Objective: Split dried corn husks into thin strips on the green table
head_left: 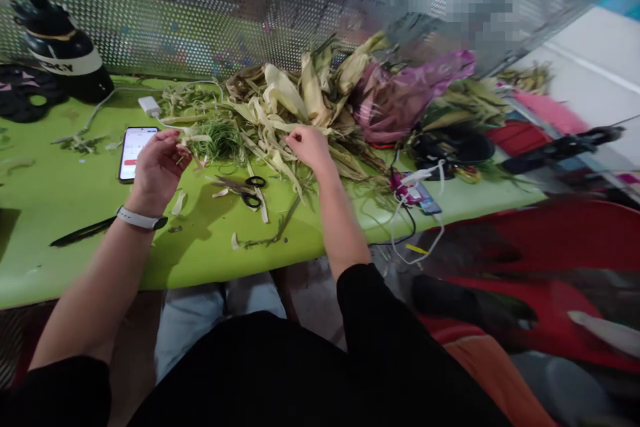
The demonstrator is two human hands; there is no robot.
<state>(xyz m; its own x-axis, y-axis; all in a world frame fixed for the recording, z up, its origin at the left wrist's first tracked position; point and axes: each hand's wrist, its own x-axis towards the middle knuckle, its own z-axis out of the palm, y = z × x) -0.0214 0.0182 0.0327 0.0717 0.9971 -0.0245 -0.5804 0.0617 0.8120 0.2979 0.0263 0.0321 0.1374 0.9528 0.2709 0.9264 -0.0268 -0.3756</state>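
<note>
My left hand (161, 163), with a watch (137, 219) on the wrist, is closed around a pale corn husk piece (193, 138) beside a lit phone (134, 153). My right hand (309, 145) reaches to the front of a heap of dry corn husks (285, 93), its fingers pinched together. What lies between those fingers, if anything, is too small to make out. A bundle of thin green strands (219, 140) sits between my hands. Below it lie scissors (245, 188) with black handles, among loose husk scraps.
The green table (200, 253) ends close to my body. A dark knife (83, 232) lies left. A black bottle (65, 50) stands back left before a perforated metal screen (200, 13). Right are a purple plastic bag (395, 100), white cable (443, 233) and red chair (550, 233).
</note>
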